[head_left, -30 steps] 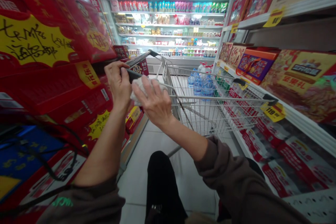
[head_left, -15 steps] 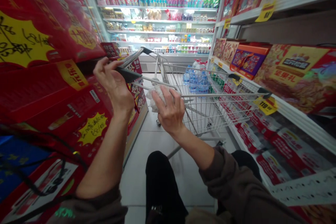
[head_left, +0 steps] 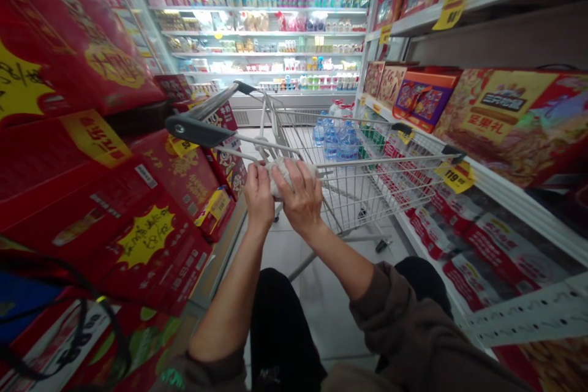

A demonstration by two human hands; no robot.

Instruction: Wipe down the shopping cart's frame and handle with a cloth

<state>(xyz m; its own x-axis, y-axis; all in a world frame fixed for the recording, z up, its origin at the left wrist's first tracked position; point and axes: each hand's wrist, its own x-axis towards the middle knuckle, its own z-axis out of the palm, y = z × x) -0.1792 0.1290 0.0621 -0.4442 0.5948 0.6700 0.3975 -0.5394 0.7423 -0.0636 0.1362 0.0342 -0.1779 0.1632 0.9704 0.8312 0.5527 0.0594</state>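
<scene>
A shopping cart (head_left: 386, 187) with a wire basket stands in front of me, its grey handle end (head_left: 197, 130) to the left. My right hand (head_left: 301, 196) presses a bunched whitish cloth (head_left: 278, 182) against the cart's upper side frame, fingers curled over it. Close beside it, my left hand (head_left: 258, 199) has its fingers bent together at the cloth's left edge, near a metal bar of the cart. The fingertips of the left hand are partly hidden. The handle has no hand on it.
Stacked red gift boxes (head_left: 114, 214) with yellow price signs rise close on the left. Shelves with boxed goods (head_left: 425, 98) and packed bottles (head_left: 505, 251) line the right. Behind the cart are large water bottles (head_left: 337, 138) and a lit refrigerated display (head_left: 271, 43).
My left hand has left the cart's handle end and come down to the right, beside the cloth. My right hand stays on the cloth. The view has shifted slightly.
</scene>
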